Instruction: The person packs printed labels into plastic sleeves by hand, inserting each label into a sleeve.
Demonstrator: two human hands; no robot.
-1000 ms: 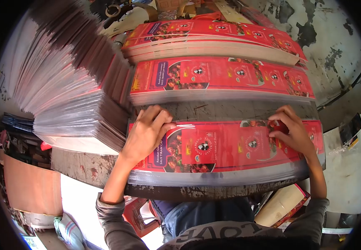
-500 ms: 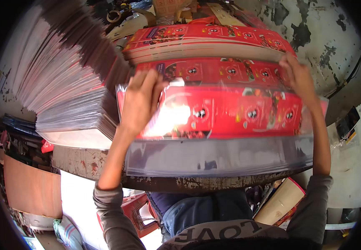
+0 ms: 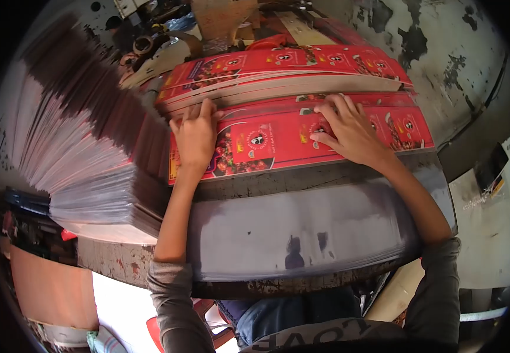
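Red printed sheet (image 3: 290, 147) is positioned beyond the plastic stack (image 3: 302, 235) at the near edge of the bench (image 3: 114, 253); it is touched by the left hand (image 3: 196, 138), grip not determinable; right hand (image 3: 352, 132) grip is released.

Beyond the right edge of the scuffed table (image 3: 114, 255), a pale wall (image 3: 437, 35) shows dark patches of peeled paint and a dark cable (image 3: 497, 85). Past the far edge stands a cardboard box (image 3: 225, 16). Below the near left corner, the floor (image 3: 122, 306) glares white beside a brown board (image 3: 55, 288).
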